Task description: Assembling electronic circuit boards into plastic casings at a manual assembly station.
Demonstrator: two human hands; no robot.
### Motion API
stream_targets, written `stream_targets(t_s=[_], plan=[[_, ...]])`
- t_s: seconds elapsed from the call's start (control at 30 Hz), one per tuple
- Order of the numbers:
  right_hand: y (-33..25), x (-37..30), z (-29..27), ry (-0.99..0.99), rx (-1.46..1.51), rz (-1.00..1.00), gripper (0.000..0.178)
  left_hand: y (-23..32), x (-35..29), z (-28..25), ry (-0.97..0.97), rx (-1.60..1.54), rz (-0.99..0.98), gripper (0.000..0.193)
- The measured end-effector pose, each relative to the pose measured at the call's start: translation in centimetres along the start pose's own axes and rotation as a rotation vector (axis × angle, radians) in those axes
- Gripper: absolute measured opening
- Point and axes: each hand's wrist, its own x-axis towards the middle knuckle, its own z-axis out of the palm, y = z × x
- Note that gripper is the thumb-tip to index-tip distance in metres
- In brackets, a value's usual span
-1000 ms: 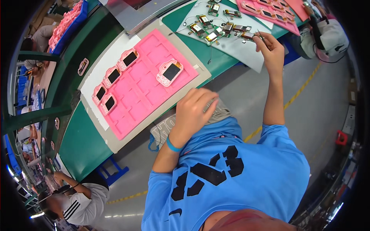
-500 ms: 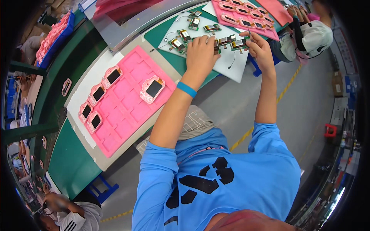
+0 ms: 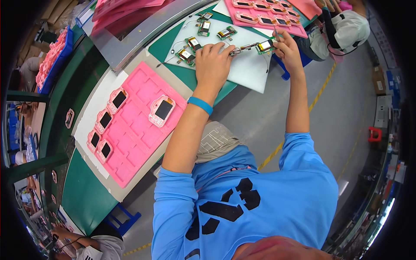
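- One circuit board [image 3: 264,46], green-edged with a pale and yellowish part on top, sits at the upper centre-right of the frame, over the white sheet [image 3: 249,77] on the green counter [image 3: 86,186].
- At its right end is the right hand [image 3: 287,51], thumb and fingers drawn together around a thin grey tool [image 3: 276,34], probably tweezers. Whether the fingers grip the board too, or only touch its edge, cannot be told.
- Left of it, the left hand [image 3: 211,68] is palm down with its fingers spread and curved among more boards; what lies under the fingertips is hidden, so a grip there cannot be confirmed.
- Other boards [image 3: 203,28] lie loose at the upper middle, some with thin wires trailing.
- Below and left, a pink tray [image 3: 132,130] carries five pink devices [image 3: 162,111] with dark screens; a second pink tray [image 3: 299,31] stands at the upper right.
- The board looks light and stiff, easily lifted between two fingers, yet fragile: small components and solder joints would likely suffer from pressure or knocks.
- Best hold: opposite bare edges, clear of the pale part, which may be soft. A dark lead [image 3: 268,70] near its lower side could snag or tug, so it needs slack.
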Motion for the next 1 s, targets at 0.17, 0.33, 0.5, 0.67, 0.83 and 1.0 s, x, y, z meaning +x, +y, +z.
stream_targets(t_s=[0.17,0.33,0.5,0.67,0.83,1.0], plan=[[0.0,-0.4,-0.1,-0.028,-0.023,-0.056,0.037,0.0,0.1,-0.1,0.008,-0.033,-0.031,0.027],[0.1,-0.8,-0.2,-0.028,-0.039,-0.082,0.040,0.1,0.3,-0.5,-0.031,-0.109,-0.075,0.028],[-1.8,-0.6,0.0,-0.062,-0.046,-0.057,0.043,0.6,0.7,-2.2,-0.062,-0.194,-0.039,0.037],[-7.3,1.3,1.2,-0.192,-0.229,-0.153,0.047,2.3,3.9,-4.9,-0.165,-0.615,-0.033,0.053],[-11.8,3.1,3.2,-0.390,-0.462,-0.191,0.050,1.0,5.9,-4.0,-0.406,-1.123,-0.125,0.062],[-14.0,3.6,4.0,-0.436,-0.585,-0.033,0.049,0.4,5.9,-1.5,-0.378,-1.350,-0.188,0.056]])
